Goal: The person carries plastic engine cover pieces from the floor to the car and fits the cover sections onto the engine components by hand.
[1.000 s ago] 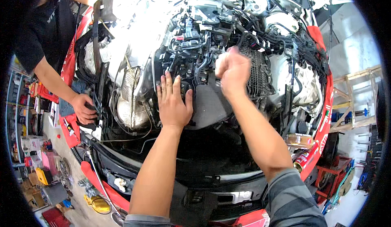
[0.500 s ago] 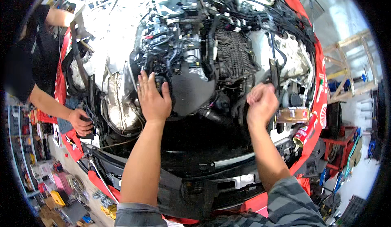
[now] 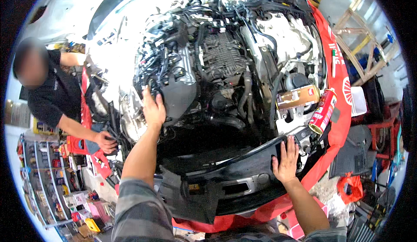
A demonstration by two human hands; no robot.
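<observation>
My left hand (image 3: 154,111) is open beside the smooth dark engine cover (image 3: 179,97), fingers pointing into the engine bay; whether its palm bears on anything is hidden. My right hand (image 3: 286,160) lies open, fingers spread, on the black front panel (image 3: 256,166) of the car. Beyond that hand, a gold-brown spray can (image 3: 298,97) rests on its side. Close by, a red can (image 3: 322,112) lies tilted at the bay's right edge. A ribbed black engine part (image 3: 223,53) stands right of the cover, with a dark hose (image 3: 228,121) below it.
At the left, a co-worker in black (image 3: 54,85) leans in, one hand (image 3: 106,142) at the bay's edge. Red protective covers (image 3: 341,107) drape the fenders. Loaded shelves (image 3: 45,177) stand far left, a wooden frame (image 3: 360,46) at the right. A dark gap lies behind the front panel.
My right hand has opened from a closed shape over the bay and come down onto the front panel. My left hand remains by the engine cover. The view has turned and shifted.
</observation>
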